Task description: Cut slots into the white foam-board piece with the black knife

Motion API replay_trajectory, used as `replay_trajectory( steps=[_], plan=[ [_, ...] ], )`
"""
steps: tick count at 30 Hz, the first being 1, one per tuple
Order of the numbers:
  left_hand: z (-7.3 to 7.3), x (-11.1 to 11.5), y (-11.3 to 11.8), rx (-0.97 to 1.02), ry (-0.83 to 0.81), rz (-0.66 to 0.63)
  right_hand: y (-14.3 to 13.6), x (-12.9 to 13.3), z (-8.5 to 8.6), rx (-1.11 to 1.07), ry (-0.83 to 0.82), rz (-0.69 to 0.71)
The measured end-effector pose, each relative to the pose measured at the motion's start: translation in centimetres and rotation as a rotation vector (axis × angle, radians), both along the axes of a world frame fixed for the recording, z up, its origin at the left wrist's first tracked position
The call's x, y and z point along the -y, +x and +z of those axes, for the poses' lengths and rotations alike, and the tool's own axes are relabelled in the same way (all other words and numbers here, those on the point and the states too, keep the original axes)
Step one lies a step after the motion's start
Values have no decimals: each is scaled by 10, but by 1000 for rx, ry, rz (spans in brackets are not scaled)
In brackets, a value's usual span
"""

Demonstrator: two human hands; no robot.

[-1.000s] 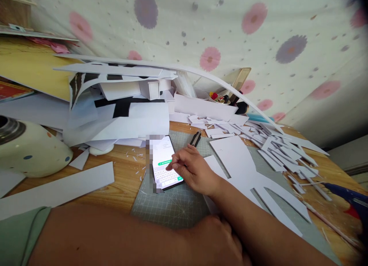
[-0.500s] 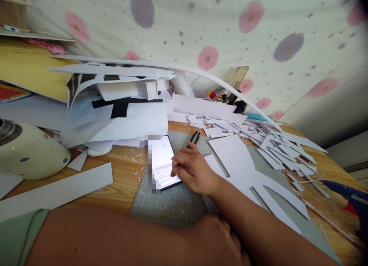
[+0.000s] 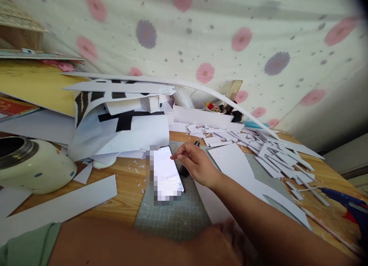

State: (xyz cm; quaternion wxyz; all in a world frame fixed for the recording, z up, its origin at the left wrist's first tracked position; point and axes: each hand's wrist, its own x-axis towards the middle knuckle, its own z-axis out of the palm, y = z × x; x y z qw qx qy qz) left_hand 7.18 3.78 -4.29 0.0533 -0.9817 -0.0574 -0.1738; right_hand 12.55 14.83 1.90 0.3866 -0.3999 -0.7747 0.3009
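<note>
A phone (image 3: 166, 170) with a lit screen and on-screen keyboard lies on the green cutting mat (image 3: 158, 216). My right hand (image 3: 197, 164) hovers at the phone's upper right edge. Its index finger is stretched toward the screen, the other fingers bend inward, and it holds nothing. Partly hidden under this hand is a black tool (image 3: 184, 171), its kind unclear. My left hand (image 3: 215, 241) is low in front, blurred, below my right forearm; its fingers are mostly hidden. White cut foam-board-like sheets (image 3: 232, 162) lie right of my right hand.
White offcuts (image 3: 270, 152) heap at the right, near a blue glue gun (image 3: 345, 199). Stacked white sheets and boxes (image 3: 138, 131) stand at the back left. A spotted cream flask-like vessel (image 3: 43, 168) lies at the left above a long white strip (image 3: 71, 199).
My right hand has risen off the keyboard toward the phone's upper edge. My left hand has shifted slightly down. The whole view has tilted up a little.
</note>
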Motion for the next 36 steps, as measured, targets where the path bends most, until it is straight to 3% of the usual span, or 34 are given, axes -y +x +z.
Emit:
replay_trajectory(
  steps=[5,9,18,24,30,36],
  plan=[
    [-14,3,6,-14,-48,111,-6,-21,1,144,24,66],
    [-17,2,7,-54,-149,109,-13,-31,-6,216,51,73],
    [30,-6,4,-191,-172,39,-13,-34,-14,263,61,44],
    [26,-6,3,-149,-139,9,-15,-29,-17,377,95,24],
    [26,-4,2,-221,-141,-47,-9,-10,-10,112,89,-8],
    [23,-2,0,-289,-151,-59,3,13,-22,-14,9,-25]
  ],
)
